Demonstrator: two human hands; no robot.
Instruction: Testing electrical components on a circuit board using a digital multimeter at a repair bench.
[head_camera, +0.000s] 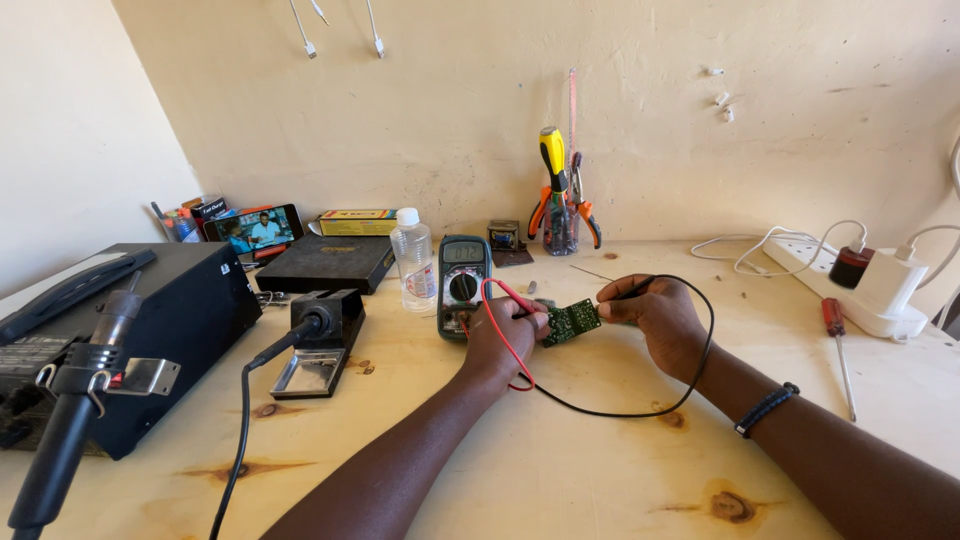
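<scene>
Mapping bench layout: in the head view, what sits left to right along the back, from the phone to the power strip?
Phone → flat black case → clear bottle → multimeter → jar of pliers and screwdriver → white power strip.

Head view, downward (close) over workbench (560, 470)

Board (572, 321): green. Probe lead (503, 330) at left hand (505, 335): red; lead (690, 370) at right hand (660, 318): black. Meter (464, 287): dark grey-green, black dial. Screwdriver (552, 160): yellow and black handle. Pliers (583, 210): orange grips. Power strip (850, 285): white. Bottle (413, 262): clear, white cap. Table (560, 470): pale wood, brown knots. Wristband (766, 408): black.
</scene>
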